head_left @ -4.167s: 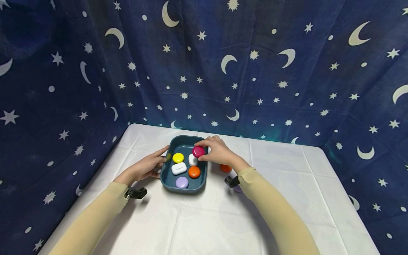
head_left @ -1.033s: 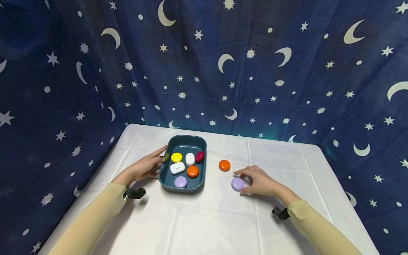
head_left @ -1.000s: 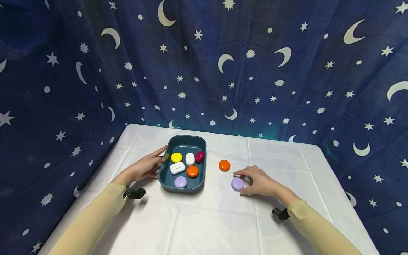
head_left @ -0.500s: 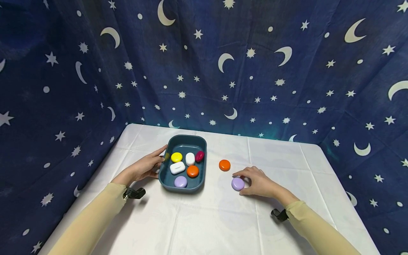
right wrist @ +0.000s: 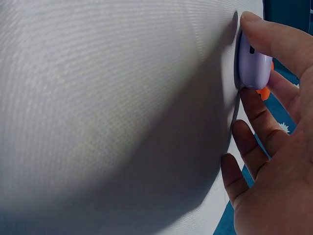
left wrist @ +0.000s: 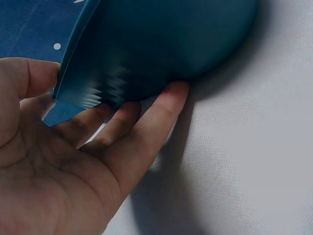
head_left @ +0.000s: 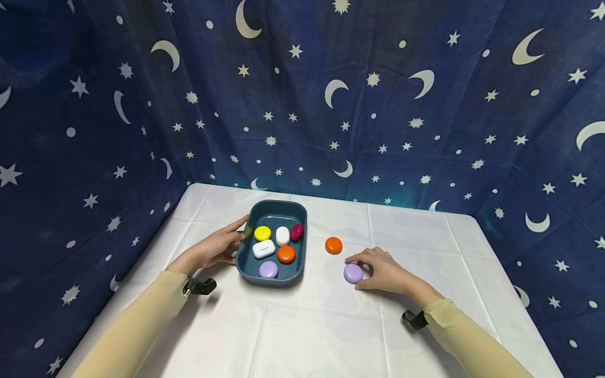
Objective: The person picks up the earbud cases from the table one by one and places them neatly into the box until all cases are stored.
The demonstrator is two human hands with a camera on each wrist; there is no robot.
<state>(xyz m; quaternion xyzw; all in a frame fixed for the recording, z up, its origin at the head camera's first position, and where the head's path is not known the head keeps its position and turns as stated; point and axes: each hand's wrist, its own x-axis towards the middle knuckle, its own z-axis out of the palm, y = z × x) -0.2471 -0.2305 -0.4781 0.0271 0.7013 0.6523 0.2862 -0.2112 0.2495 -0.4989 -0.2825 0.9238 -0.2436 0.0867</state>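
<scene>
In the head view, a dark blue rectangular tray [head_left: 257,280] sits on the table. My left hand [head_left: 214,249] lies along its left outer wall; in the left wrist view the fingers [left wrist: 161,107] touch the wall from outside. Right of the tray, a round purple earbud case [head_left: 353,273] lies on the cloth. My right hand [head_left: 384,270] has thumb and index finger on opposite edges of it. A small dark slot shows in its side in the right wrist view. The palm-side contact is partly hidden. An orange round case [head_left: 333,245] lies just beyond.
Inside the tray lie several cases: yellow [head_left: 262,233], two white, one crimson [head_left: 296,232], orange [head_left: 286,254] and purple [head_left: 268,270]. A white cloth [head_left: 293,331] covers the table. A dark blue star-and-moon curtain [head_left: 302,105] stands behind and at the sides.
Since the oldest frame, the crimson case has gone from my right hand into the tray. My right hand has moved right to the purple case and has barely moved over the last second.
</scene>
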